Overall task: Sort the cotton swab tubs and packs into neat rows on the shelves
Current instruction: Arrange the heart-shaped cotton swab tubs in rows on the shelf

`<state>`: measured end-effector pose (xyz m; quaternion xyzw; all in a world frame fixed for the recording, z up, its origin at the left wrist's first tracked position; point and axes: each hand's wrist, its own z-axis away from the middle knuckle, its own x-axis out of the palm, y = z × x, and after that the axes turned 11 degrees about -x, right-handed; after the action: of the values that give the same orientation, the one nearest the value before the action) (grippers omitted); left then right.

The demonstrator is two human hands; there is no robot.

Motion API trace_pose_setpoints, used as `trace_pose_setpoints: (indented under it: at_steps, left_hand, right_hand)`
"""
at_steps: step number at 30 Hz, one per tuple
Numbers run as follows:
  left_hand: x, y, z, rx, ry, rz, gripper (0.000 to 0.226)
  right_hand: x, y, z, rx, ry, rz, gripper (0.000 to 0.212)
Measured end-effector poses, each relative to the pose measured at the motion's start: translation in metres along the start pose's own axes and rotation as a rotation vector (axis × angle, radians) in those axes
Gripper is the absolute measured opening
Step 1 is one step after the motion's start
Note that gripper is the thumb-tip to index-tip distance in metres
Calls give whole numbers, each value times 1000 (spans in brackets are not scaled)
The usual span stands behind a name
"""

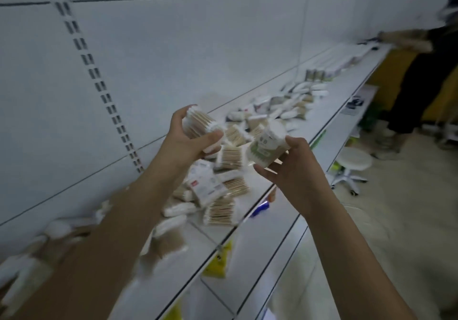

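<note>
My left hand (pixel 184 141) grips a clear pack of wooden-stick cotton swabs (pixel 198 122), held up above the white shelf (pixel 292 161). My right hand (pixel 295 168) holds a round cotton swab tub (pixel 266 146) with a green and white label, tilted toward the left. Below both hands a loose heap of swab packs (pixel 224 188) lies scattered on the shelf. More packs and tubs (pixel 287 109) trail along the shelf toward the far right. The frame is blurred.
A white slotted back panel (pixel 104 91) rises behind the shelf. Lower shelves (pixel 272 257) carry yellow packets (pixel 218 267). Another person (pixel 426 84) stands at the far right by the shelf end. A white wheeled stool (pixel 352 163) stands on the floor.
</note>
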<state>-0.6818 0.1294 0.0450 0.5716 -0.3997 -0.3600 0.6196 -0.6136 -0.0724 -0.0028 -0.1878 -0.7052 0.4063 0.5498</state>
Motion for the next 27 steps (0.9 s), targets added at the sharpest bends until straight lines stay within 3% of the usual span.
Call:
trace_pose_setpoints:
  at_steps: [3, 6, 8, 14, 20, 24, 27]
  left_hand:
    - [56, -1, -18, -74, -47, 94, 72]
    - [117, -10, -43, -94, -58, 168, 34]
    - [162, -20, -63, -93, -48, 150, 24]
    - [282, -54, -115, -85, -43, 53, 37]
    - [374, -73, -170, -80, -55, -38, 48]
    - [416, -85, -228, -51, -62, -107, 64]
    - [443, -98, -279, -37, -81, -129, 60]
  right_hand:
    - [-40, -34, -6, -25, 12, 25, 41]
    - [-84, -67, -16, -62, -19, 136, 49]
    - [-118, -87, -26, -86, -23, 246, 45]
    - [-218, -146, -63, -163, 24, 383, 28]
    - [-292, -190, -109, -229, 151, 444, 56]
    - [-334, -205, -151, -283, 221, 496, 63]
    - [-363, -211, -191, -287, 247, 536, 69]
